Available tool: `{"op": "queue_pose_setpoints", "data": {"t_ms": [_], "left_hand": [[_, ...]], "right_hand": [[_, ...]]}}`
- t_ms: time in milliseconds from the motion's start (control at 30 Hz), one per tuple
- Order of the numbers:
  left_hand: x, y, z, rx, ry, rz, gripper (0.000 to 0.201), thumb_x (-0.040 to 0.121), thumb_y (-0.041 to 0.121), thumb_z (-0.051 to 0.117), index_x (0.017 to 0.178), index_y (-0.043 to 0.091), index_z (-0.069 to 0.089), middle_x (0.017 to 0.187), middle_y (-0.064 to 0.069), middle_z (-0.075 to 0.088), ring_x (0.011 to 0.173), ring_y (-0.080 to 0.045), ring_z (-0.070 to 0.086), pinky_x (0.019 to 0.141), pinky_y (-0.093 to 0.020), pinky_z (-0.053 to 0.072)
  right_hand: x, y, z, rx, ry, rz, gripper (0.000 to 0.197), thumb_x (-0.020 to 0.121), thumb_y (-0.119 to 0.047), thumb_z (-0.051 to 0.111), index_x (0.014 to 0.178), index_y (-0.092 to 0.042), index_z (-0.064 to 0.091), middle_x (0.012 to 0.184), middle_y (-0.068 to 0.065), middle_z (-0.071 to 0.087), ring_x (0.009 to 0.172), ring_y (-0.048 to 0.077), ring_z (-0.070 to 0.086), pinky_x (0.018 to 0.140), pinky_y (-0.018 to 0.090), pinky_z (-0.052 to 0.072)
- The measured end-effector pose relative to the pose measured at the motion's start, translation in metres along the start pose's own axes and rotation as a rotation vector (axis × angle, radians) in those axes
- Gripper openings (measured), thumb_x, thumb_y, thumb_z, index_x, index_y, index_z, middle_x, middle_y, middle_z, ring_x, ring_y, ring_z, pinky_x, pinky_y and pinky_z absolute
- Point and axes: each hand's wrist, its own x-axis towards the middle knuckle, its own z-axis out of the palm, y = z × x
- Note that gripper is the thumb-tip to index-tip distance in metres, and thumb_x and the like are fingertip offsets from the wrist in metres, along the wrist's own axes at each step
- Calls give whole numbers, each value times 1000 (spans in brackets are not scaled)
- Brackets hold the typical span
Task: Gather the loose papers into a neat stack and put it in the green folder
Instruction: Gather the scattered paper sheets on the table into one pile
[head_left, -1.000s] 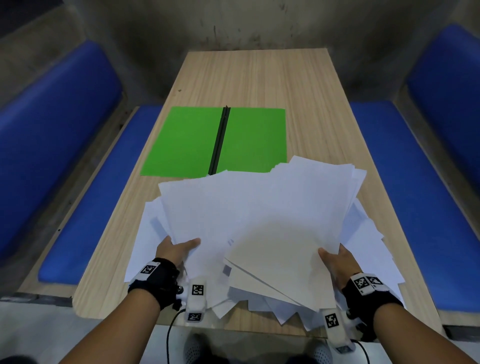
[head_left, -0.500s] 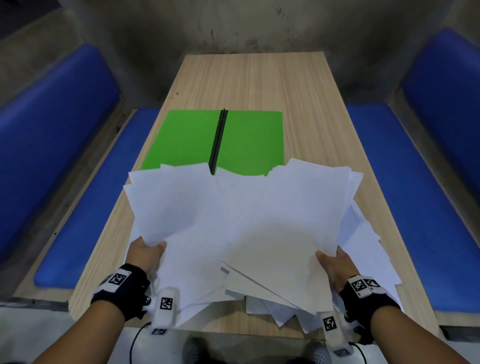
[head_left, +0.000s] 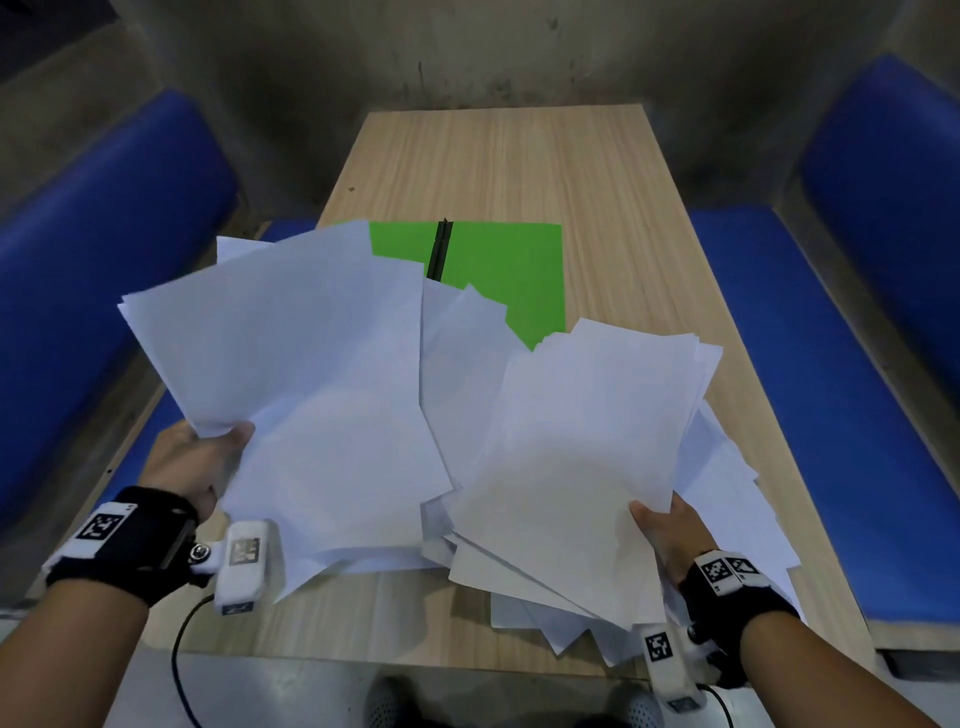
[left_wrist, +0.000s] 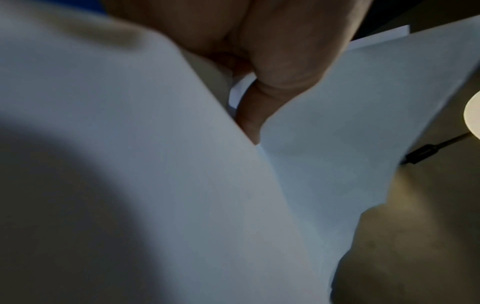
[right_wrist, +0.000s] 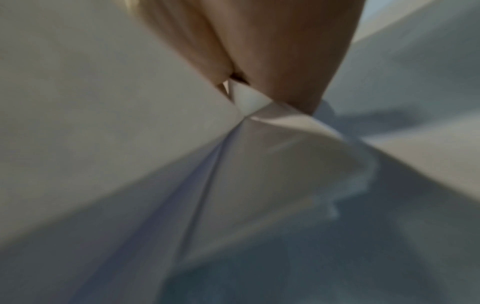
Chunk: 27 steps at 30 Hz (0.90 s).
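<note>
At frame centre, head view, both hands grip white papers (head_left: 332, 395): left hand (head_left: 192, 467) pinches a fanned batch at its lower-left corner, right hand (head_left: 670, 535) pinches another batch at lower right. More sheets lie beneath. Green folder (head_left: 509, 275) lies open, upper centre, partly covered. Step: gathering, prob. mid-way. Next: bring batches together, square edges w/ taps on table (head_left: 519, 166).

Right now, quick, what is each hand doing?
Left hand: closed, pinching a bunch of white papers.
Right hand: closed, gripping another bunch of papers.
</note>
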Motion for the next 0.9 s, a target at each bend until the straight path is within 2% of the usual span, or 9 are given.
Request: {"op": "queue_pose_setpoints", "data": {"t_ms": [167, 233, 300, 333, 467, 567, 700, 767, 900], "left_hand": [[1, 10, 3, -28, 22, 35, 14, 86, -1, 59, 87, 12, 65, 74, -1, 72, 57, -8, 65, 67, -27, 53], [3, 15, 4, -7, 89, 33, 12, 79, 13, 64, 70, 18, 58, 54, -1, 59, 40, -14, 49, 50, -23, 44], [7, 22, 2, 3, 166, -11, 18, 71, 27, 64, 62, 20, 51, 58, -9, 44, 40, -15, 32, 41, -25, 31], [8, 26, 3, -30, 187, -15, 15, 70, 30, 66, 65, 20, 55, 64, -9, 46, 40, -15, 32, 42, -24, 30], [13, 31, 14, -196, 241, 53, 30, 70, 25, 71, 97, 14, 69, 90, -1, 68, 64, -17, 58, 56, -27, 45], [13, 29, 31, -239, 223, 58, 6, 81, 14, 68, 86, 15, 66, 85, 5, 67, 59, -6, 63, 48, -17, 50], [16, 15, 40, -241, 179, -5, 23, 78, 13, 69, 101, 10, 67, 92, -1, 69, 80, -19, 66, 74, -32, 52], [19, 10, 38, -292, 161, -31, 36, 79, 11, 69, 114, 7, 64, 102, -4, 70, 89, -22, 67, 80, -37, 52], [20, 3, 35, -320, 33, -111, 40, 79, 11, 68, 118, 7, 63, 118, -8, 68, 102, -27, 67, 93, -47, 50]], "right_hand": [[-1, 0, 1, 1, -8, -5, 40, 91, -10, 53, 131, -7, 50, 124, 13, 60, 98, 24, 53, 86, 33, 43], [1, 1, 1, -6, -8, 7, 41, 91, -11, 54, 131, -7, 50, 126, 16, 60, 99, 26, 55, 87, 34, 44], [2, 2, 1, -4, -6, 12, 41, 90, -11, 54, 131, -7, 51, 127, 17, 60, 100, 27, 56, 88, 34, 45], [1, 2, 1, -2, -9, 11, 41, 90, -11, 54, 131, -7, 50, 128, 17, 60, 101, 27, 56, 89, 34, 45], [0, 0, 2, 10, -12, -6, 43, 92, -9, 53, 134, -7, 48, 130, 17, 58, 107, 30, 55, 91, 35, 44], [0, 0, 2, 31, 2, 1, 43, 92, -8, 53, 134, -6, 47, 131, 18, 57, 116, 35, 54, 94, 35, 43], [-1, -1, 3, 61, 0, 9, 42, 92, -7, 53, 134, -5, 48, 129, 18, 57, 103, 28, 54, 92, 35, 43], [0, 0, 3, 59, -4, 9, 42, 92, -7, 54, 134, -6, 48, 129, 18, 57, 101, 27, 54, 92, 35, 44], [-1, -1, 2, 54, -5, 12, 42, 92, -7, 53, 133, -6, 49, 126, 15, 59, 105, 31, 56, 91, 36, 45]]}}
